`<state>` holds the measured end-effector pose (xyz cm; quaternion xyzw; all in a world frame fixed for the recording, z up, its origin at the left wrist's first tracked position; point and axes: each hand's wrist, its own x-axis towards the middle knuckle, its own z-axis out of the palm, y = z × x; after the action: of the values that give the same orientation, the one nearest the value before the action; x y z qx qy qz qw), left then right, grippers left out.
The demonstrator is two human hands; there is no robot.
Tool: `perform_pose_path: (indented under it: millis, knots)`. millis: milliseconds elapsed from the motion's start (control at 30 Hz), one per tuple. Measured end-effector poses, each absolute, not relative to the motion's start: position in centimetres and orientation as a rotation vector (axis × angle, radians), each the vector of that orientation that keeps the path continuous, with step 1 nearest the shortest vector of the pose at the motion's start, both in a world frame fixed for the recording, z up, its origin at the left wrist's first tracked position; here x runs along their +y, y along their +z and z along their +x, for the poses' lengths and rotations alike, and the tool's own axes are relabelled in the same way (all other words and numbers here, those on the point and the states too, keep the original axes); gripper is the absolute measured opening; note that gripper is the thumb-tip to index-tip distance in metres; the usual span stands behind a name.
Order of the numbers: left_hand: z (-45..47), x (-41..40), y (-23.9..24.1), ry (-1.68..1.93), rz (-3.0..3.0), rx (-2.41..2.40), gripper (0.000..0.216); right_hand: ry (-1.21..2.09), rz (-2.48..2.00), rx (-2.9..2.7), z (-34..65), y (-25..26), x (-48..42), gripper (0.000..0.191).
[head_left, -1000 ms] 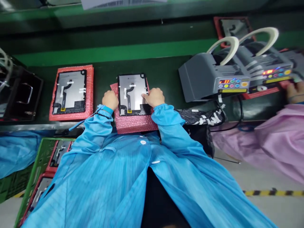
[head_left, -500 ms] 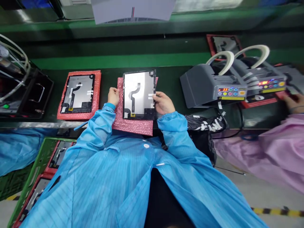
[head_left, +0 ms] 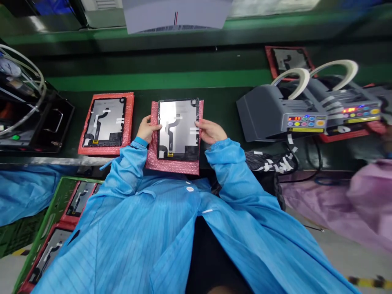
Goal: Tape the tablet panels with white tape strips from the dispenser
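Observation:
A display panel (head_left: 186, 141) with a silver back, a dark frame and a black ribbon cable (head_left: 170, 136) lies on a pink bubble-wrap sheet (head_left: 171, 166) in front of me. White strips sit at its right edge, and a yellow label (head_left: 170, 154) marks the cable's lower end. My left hand (head_left: 146, 130) is closed on the left edge of the bubble wrap, its thumb reaching to the panel's side. At the right edge, my right hand (head_left: 212, 131) grips the panel, thumb on top; its other fingers are partly hidden.
Another panel (head_left: 108, 122) rests on red bubble wrap to the left, beside a black machine with hoses (head_left: 58, 118). Two grey tape dispensers (head_left: 263, 110) stand at right. A green crate (head_left: 45, 220) below left holds wrapped panels. A co-worker's pink sleeve (head_left: 370, 183) is at far right.
The panel has come down flatter onto the bubble wrap. My left hand has gone from a pinch beside it to holding the left edge. A white strip now shows near the cable's upper end.

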<state>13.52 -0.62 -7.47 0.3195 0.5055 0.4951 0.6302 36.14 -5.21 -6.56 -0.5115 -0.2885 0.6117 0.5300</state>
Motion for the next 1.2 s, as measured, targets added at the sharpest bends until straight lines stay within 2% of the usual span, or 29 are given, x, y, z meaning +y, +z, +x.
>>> perform_pose_path:
  millis: [67, 133, 200, 367, 500, 633, 833, 967, 1100, 1200]
  knots:
    - [12.9, -0.7, -7.8, 1.109, 0.716, 1.131, 0.050, 1.459, -1.165, -0.724, 36.1, -6.3, -4.9, 0.031]
    - [12.5, -1.1, -8.2, 1.022, 0.746, 1.135, 0.030, 1.492, -1.124, -0.736, 36.1, -6.2, -4.8, 0.045]
    - [12.1, -1.6, -8.5, 0.949, 0.780, 1.179, 0.025, 1.569, -1.152, -0.725, 35.9, -6.2, -4.9, 0.051]
    - [11.1, -2.8, -7.7, 1.047, 0.732, 1.098, 0.032, 1.483, -1.188, -0.746, 34.8, -6.0, -5.4, 0.038]
    - [9.7, -3.4, -6.7, 1.040, 0.728, 1.001, 0.042, 1.468, -1.135, -0.835, 34.1, -5.9, -5.1, 0.042]
    - [9.2, -4.0, -7.3, 1.024, 0.750, 1.116, 0.029, 1.543, -1.200, -0.829, 33.0, -6.9, -4.6, 0.035]
    - [8.7, -5.2, -6.7, 1.019, 1.326, 1.491, 0.007, 1.302, -1.280, -0.952, 31.7, -7.7, -4.6, 0.041]
    - [4.3, -4.1, -3.6, 1.033, 1.701, 1.594, 0.016, 1.189, -1.329, -1.041, 28.3, -5.8, -2.3, 0.025]
    - [-3.2, 0.5, -0.7, 1.082, 1.830, 1.752, 0.020, 1.193, -1.290, -1.109, 21.1, -2.9, 1.7, 0.013]
    - [-7.6, 3.5, -0.5, 0.899, 1.765, 1.975, 0.020, 1.368, -1.424, -1.185, 16.8, -1.5, 3.3, 0.018]
